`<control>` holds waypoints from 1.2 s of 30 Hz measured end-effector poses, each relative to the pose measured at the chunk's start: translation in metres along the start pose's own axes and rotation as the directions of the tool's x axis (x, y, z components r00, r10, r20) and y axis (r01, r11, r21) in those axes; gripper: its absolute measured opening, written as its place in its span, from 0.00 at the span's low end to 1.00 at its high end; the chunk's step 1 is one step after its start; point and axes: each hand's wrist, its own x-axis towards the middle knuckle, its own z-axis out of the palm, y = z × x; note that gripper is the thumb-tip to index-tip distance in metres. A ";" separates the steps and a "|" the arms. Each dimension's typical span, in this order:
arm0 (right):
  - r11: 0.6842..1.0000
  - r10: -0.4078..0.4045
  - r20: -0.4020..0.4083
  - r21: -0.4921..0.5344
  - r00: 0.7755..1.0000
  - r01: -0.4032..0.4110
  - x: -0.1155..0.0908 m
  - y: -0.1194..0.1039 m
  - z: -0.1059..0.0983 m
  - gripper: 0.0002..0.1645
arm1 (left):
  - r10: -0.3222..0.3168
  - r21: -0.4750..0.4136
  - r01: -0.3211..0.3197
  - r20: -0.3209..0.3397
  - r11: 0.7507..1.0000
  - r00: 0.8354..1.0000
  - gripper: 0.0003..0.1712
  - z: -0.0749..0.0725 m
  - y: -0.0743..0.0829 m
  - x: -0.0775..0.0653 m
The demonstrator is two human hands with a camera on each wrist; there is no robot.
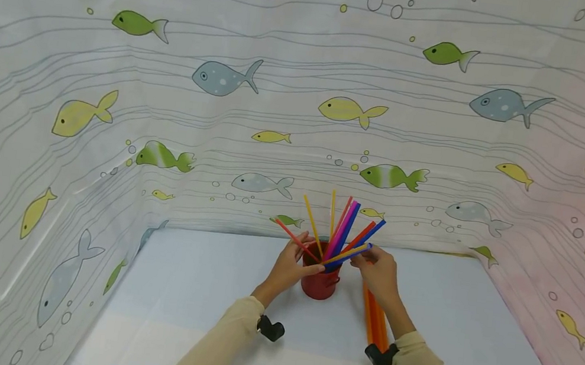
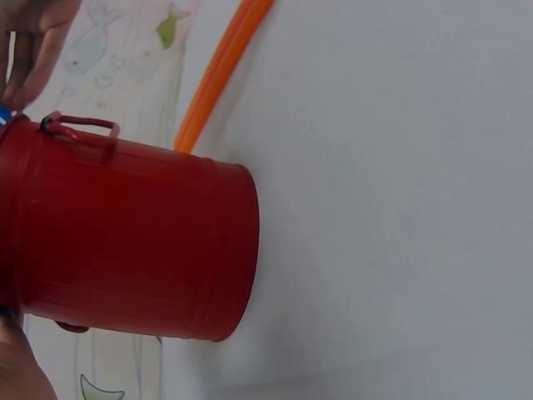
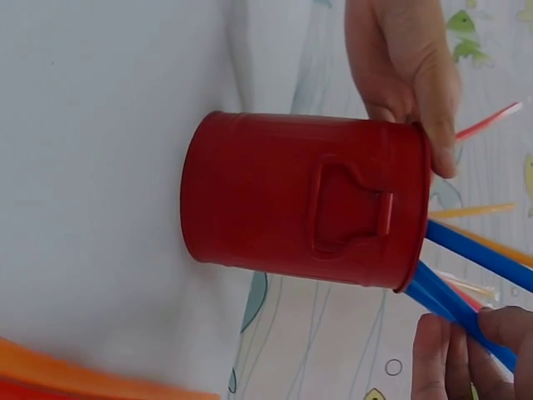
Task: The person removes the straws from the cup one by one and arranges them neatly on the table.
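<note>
A small red metal pail (image 1: 319, 285) with side handles stands upright on the table in the head view. Several straws fan out of it: yellow (image 1: 312, 217), red, pink (image 1: 339, 235) and blue. My left hand (image 1: 287, 268) holds the pail at its rim from the left, thumb across the edge, as the right wrist view shows of the pail (image 3: 283, 196). At the pail's right, my right hand (image 1: 376, 273) pinches a blue straw (image 3: 450, 300) that slants out over the rim. The pail's inside is hidden in both wrist views.
Several orange straws (image 1: 376, 316) lie on the white table (image 1: 178, 301), right of the pail and beside my right forearm. Fish-patterned sheeting (image 1: 285, 146) rises behind the table and along both sides. Each wrist carries a black camera mount (image 1: 270, 328).
</note>
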 end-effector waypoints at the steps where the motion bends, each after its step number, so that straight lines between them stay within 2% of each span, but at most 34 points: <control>1: 1.000 -0.002 -0.003 0.000 1.000 0.002 0.000 -0.001 -0.001 0.12 | -0.002 0.002 0.002 -0.001 1.000 1.000 0.55 0.000 0.000 0.000; 6: 1.000 -0.001 -0.024 -0.005 1.000 0.001 0.000 -0.007 -0.007 0.17 | -0.010 0.025 0.010 -0.001 1.000 1.000 0.55 0.000 0.002 -0.001; 15: 0.996 0.007 -0.045 0.086 0.999 -0.004 0.000 -0.013 -0.013 0.20 | -0.016 0.023 0.016 -0.007 1.000 1.000 0.53 0.000 0.003 -0.001; 21: 0.995 -0.027 -0.095 0.097 0.995 0.036 -0.001 -0.014 -0.016 0.19 | -0.004 0.022 0.004 -0.004 1.000 1.000 0.54 -0.001 0.003 0.000; 29: 0.978 -0.073 -0.128 0.183 0.989 0.096 -0.004 -0.016 -0.022 0.19 | -0.012 0.024 0.012 0.004 1.000 1.000 0.54 -0.002 0.005 -0.001; 36: 0.968 -0.121 -0.160 0.198 0.980 0.152 -0.016 -0.052 -0.036 0.16 | -0.005 0.012 0.005 0.005 1.000 1.000 0.54 -0.003 0.011 -0.004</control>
